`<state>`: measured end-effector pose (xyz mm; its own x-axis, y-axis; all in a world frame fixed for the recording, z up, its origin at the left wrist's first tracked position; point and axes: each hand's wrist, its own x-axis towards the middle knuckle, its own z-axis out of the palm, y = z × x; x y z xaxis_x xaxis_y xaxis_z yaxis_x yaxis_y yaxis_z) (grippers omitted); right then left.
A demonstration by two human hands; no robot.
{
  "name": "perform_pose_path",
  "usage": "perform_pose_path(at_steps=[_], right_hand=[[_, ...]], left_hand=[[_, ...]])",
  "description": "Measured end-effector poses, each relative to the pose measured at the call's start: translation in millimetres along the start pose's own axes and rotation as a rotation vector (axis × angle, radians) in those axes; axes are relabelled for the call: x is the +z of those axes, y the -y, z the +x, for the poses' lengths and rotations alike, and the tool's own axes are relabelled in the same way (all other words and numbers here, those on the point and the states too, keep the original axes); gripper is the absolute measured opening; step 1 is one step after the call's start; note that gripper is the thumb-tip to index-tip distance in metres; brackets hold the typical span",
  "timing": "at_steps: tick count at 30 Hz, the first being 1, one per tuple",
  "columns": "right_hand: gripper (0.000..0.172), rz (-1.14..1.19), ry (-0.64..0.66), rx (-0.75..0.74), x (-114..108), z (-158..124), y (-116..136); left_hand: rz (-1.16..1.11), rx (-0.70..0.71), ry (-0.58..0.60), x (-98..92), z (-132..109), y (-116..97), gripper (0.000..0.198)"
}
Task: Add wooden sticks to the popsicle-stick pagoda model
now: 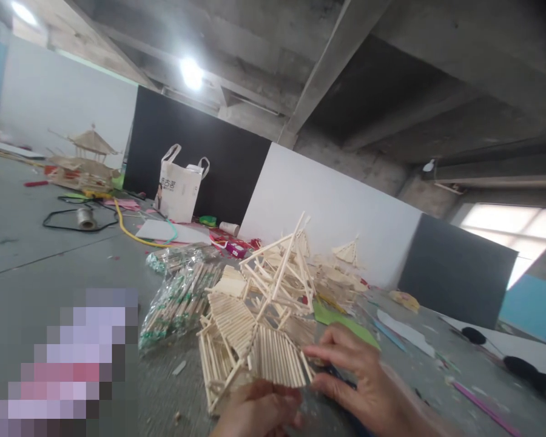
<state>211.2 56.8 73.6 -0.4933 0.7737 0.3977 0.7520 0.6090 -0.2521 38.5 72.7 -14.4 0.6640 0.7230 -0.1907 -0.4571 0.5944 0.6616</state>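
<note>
My left hand (255, 408) grips the stick model (255, 328) at its lower edge, fingers curled. My right hand (355, 376) lies half-spread, fingertips touching the model's roof panel. Packets of sticks (179, 297) lie just beside it on the floor (36, 255).

Just ahead of the fingers (321, 353) of the right hand (359, 379), the way is blocked by a stick model (259, 328), against which they rest. The left hand (257, 413) is pressed to its lower edge. Left of the fingers, passage is narrowed by bundles of wrapped sticks (179, 300); beyond those, bare floor (50, 243) is left open. To the right, green paper (341, 321) and scattered scraps are found, with gaps of floor between.
</note>
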Motion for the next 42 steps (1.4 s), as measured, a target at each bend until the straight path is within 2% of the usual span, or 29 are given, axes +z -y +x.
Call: perform_pose_path(at_steps=[7,19,24,27,32,37,42], right_hand=[[0.025,-0.024,-0.021,-0.045,2,2,-4],[0.026,-0.043,0.041,-0.041,4,1,-9],[0.026,-0.047,0.057,-0.033,3,3,-8],[0.027,-0.047,0.053,-0.027,4,3,-6],[0.027,-0.034,0.058,-0.020,4,3,-7],[0.030,-0.023,0.076,-0.016,3,5,-8],[0.029,-0.027,0.100,-0.002,2,5,-5]], left_hand=[[0.037,-0.001,0.056,-0.6,10,6,0.018],[0.075,0.014,0.043,10.2,3,-4,0.023],[0.108,0.032,0.058,11.9,2,-7,0.016],[0.096,0.040,0.041,12.5,2,-7,0.023],[0.113,0.043,0.046,12.1,3,-6,0.016],[0.105,0.044,0.088,12.0,1,-9,0.025],[0.094,0.040,0.099,12.9,-1,-11,0.017]])
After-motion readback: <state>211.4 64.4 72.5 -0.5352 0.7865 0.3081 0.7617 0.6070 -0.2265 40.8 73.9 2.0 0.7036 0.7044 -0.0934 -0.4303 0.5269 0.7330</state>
